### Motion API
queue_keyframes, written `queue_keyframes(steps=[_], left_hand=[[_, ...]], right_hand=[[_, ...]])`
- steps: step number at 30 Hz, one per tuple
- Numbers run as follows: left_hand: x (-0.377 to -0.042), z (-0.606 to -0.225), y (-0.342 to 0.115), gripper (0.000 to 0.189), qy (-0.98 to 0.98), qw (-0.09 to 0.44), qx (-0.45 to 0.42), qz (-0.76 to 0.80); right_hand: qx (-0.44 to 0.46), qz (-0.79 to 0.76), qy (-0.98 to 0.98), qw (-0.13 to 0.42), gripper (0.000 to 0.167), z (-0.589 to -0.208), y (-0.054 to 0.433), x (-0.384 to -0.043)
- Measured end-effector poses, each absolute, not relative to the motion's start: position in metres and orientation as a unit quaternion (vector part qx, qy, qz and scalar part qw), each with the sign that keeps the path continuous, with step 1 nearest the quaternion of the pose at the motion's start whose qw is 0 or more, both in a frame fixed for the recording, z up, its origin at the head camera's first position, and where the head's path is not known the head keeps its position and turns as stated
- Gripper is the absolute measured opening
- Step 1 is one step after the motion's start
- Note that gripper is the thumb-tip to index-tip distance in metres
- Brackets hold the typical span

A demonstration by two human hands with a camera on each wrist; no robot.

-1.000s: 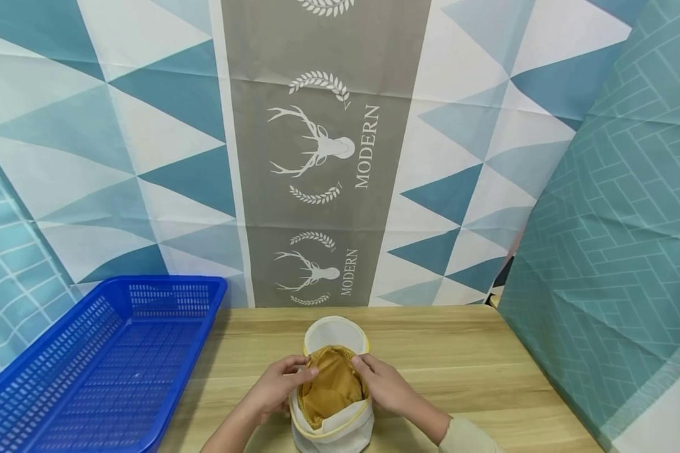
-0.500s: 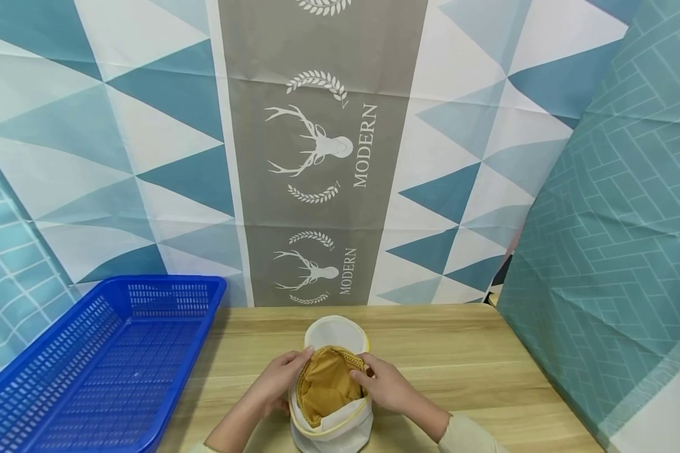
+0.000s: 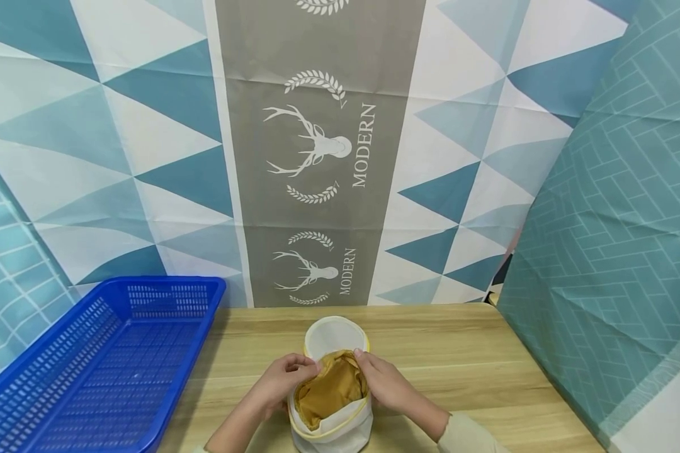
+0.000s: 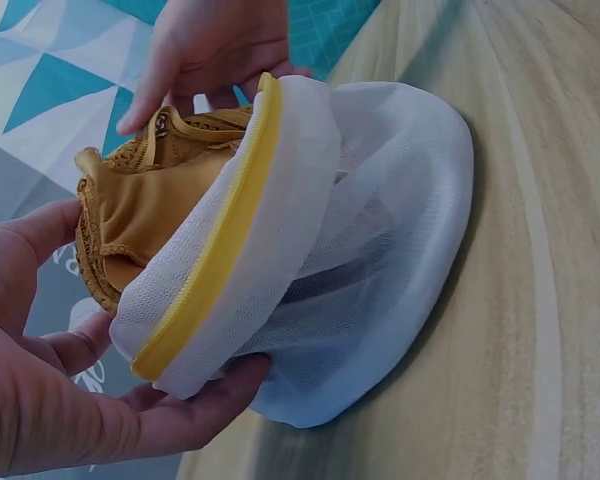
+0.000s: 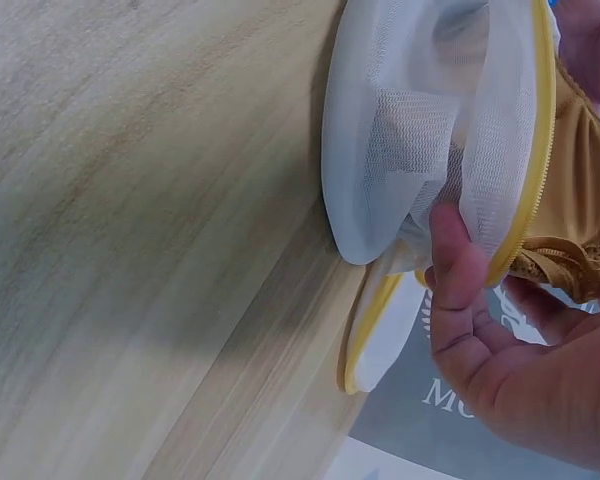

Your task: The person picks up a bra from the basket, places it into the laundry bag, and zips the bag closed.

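Observation:
A mustard-brown bra [image 3: 331,399] with lace edging sticks up out of a white mesh laundry bag [image 3: 340,438] on the table. The bag's round lid [image 3: 334,336] is folded back behind it, and its yellow zipper [image 4: 215,270] is undone. My left hand [image 3: 283,384] pinches the bra's left edge, while its lower fingers lie against the bag's outside. On the other side my right hand [image 3: 386,382] pinches the bra's right edge, some of its fingers touching the mesh. A strap with a slider shows in the left wrist view. The lower part of the bra is hidden inside the bag.
A large blue plastic basket [image 3: 201,327] with slotted walls stands left of the bag. Behind the wooden table [image 3: 442,352] hangs a patterned cloth [image 3: 317,207], and a teal cloth [image 3: 617,239] hangs along the right side.
My left fingers have slid slightly lower along the bra's edge. My right thumb has moved up to the bra's upper right edge. The bra's rim has shifted a little; the bag stays in place.

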State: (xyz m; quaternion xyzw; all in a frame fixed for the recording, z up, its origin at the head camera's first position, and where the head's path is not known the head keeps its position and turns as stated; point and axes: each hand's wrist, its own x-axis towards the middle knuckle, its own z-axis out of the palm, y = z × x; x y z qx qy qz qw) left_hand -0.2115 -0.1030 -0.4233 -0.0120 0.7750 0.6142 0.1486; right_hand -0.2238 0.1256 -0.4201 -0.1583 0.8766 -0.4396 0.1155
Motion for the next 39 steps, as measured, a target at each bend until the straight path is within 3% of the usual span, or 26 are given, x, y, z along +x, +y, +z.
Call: queue_keyframes(steps=[6,13,20,32,39], left_hand=[[-0.2081,-0.4276,-0.1045,0.048,0.767,0.135,0.010,0.627],[-0.2074,-0.4317,-0.1061,0.047,0.761,0.129,0.010,0.635],[-0.2085,-0.4327,-0.1083,0.045,0.751,0.137,0.021,0.646],[-0.2085,-0.4237,-0.1049,0.050,0.760,0.155,0.029,0.631],[-0.2089,-0.4266,-0.1009,0.043,0.798,0.110,0.044,0.591]], right_hand=[[-0.142,-0.451,0.870,0.141,0.053,-0.4170,0.1242,-0.2235],[-0.119,-0.461,0.867,0.148,0.061,-0.4169,0.1239,-0.2234],[-0.136,-0.455,0.867,0.150,0.042,-0.4180,0.1227,-0.2241],[-0.144,-0.462,0.862,0.151,0.041,-0.4186,0.1242,-0.2229],[-0.145,-0.459,0.864,0.147,0.042,-0.4181,0.1260,-0.2222]])
